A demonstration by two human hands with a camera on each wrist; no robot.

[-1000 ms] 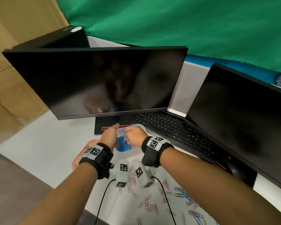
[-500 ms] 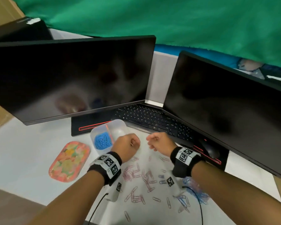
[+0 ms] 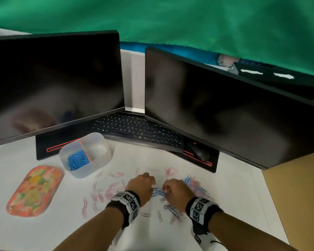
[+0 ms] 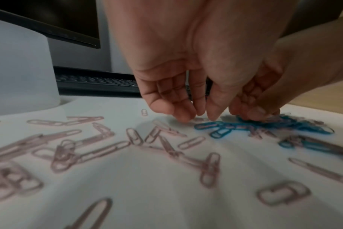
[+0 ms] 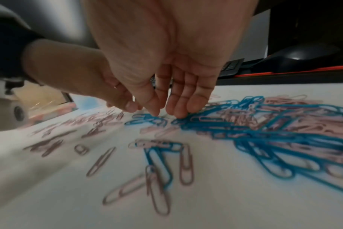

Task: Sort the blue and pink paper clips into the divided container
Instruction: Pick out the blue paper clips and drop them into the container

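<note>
Nearest me: loose pink clips [image 5: 158, 190] scattered on the white worktop [image 3: 230, 201], a few blue ones mixed in. Risk here, imo: the blue clips [image 5: 264, 133] in the pile by my right side are tangled w/ pink, so a quick grab could drag a pink one along and land it in the wrong compartment. Clips are thin and flat on the worktop, so fingertips may slip off or flick one away.

Both hands low over the pile, close together. Left hand [image 3: 140, 187]: fingers hang down, only lightly bent, tips at the worktop next to a small blue clump [image 4: 215, 127]; holds nothing that I can see. Right hand [image 3: 176, 192]: fingers extended downward, tips touching the edge of the blue tangle, thumb near but no pinch closed yet.

Further out, front-left: the divided container [image 3: 101, 160], well apart from the hands. Its left compartment has a heap of sorted blue clips [image 3: 77, 160]; right compartment looks empty. So pink sorting not started, blue partly done.
</note>
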